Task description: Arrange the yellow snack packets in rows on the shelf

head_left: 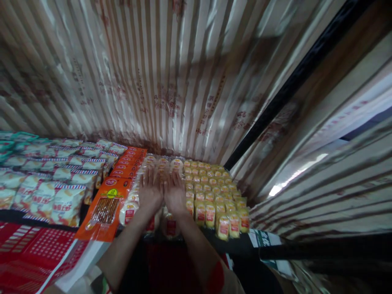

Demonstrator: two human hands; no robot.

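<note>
Both hands reach forward over the clear packs (pixel 170 223), which stand in rows on a dark shelf (pixel 211 235). The left hand (pixel 150 192) lies palm down on the left part of these packs, its fingers stretched out and only slightly apart — they point away from the person. The right hand (pixel 174 192) lies just beside it, palm down too, its fingers also straight and slightly spread; the thumb sides of the two hands are near each other, and whether they touch is hard to tell. Neither hand is closed round a pack. The clear packs hold pale round pieces and bear red labels, and they sit between the orange packs (pixel 105 204) and the yellow packs (pixel 223 226). The orange packs lie to the left, the front one showing brown sticks through its window and hanging out over the shelf's front edge. The yellow packs, small and red-labelled, stand in close rows to the right of the right hand. Farther left are white bags (pixel 67 205) with striped tops, and green packs (pixel 24 136) at the far left. A red basket (pixel 33 253) is below the white bags. Behind the goods rises a striped, wrinkled sheet (pixel 153 81) with red print — a dark pole (pixel 294 85) slants across it at the right.
</note>
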